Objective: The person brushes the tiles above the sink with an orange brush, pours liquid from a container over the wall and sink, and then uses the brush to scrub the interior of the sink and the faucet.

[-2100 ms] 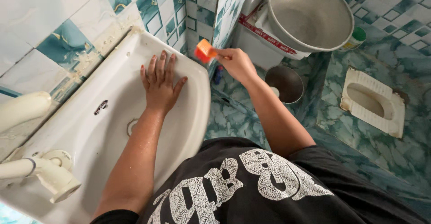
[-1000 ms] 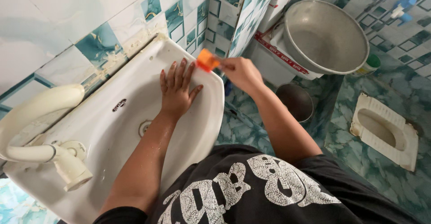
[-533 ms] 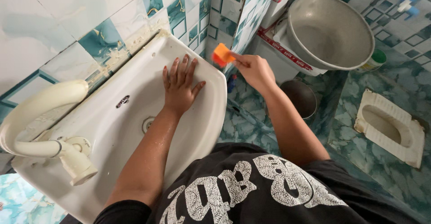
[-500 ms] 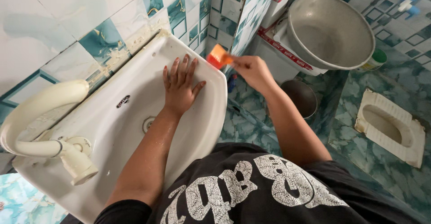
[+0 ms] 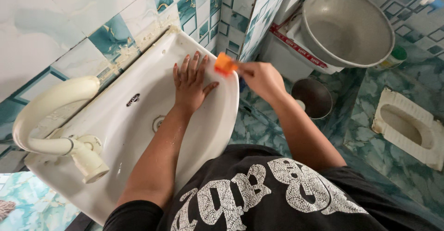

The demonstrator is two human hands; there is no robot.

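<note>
We pressed our left hand flat, fingers spread, inside the white washbasin while our right hand pinched the small, light, seemingly stiff orange brush by its handle.

A home bathroom. White sink w/ a curved tap is fixed to a blue & white tiled wall. The floor is green tile, w/ a squat toilet set in it. A big grey tub & small bowl sit nearby.
</note>
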